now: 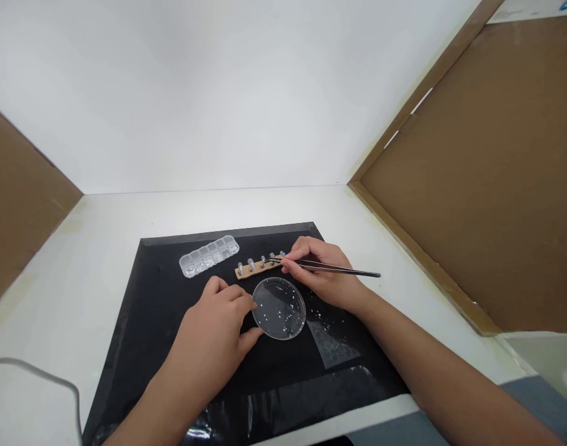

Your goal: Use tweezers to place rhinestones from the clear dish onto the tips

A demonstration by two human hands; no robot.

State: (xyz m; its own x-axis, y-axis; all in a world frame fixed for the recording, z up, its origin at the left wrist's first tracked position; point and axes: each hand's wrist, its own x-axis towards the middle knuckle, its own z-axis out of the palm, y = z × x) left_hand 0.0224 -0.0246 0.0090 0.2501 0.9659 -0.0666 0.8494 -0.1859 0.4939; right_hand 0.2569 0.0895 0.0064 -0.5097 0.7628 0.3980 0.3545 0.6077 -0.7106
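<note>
Left hand (213,319) held a clear round dish (270,295) at its left rim, thumb low, fingers higher, grip narrow. Small pale and shiny bits (280,315) lay scattered in the dish.

Right hand (327,269) pinched dark, slim tweezers (358,272) between thumb and fingers; rear end pointed right, tips leftward, over a tan strip (257,269) just beyond the dish. Whether the tips touched anything, or gripped a bit, could not be told.

The strip lay slantwise, right end nearest the right hand, with a row of small, glossy, upright pieces (251,264) along it. Left of it, apart, sat a clear compartment box (209,255), two rows of cells, glittery contents in several.

Right of the dish: more loose bits (319,316) and a translucent sheet (332,347), both on the black mat (163,328). Mat lay on a white worktop (111,217). Grey cable (37,371) ran at lower left; brown panels (473,167) stood either side.
</note>
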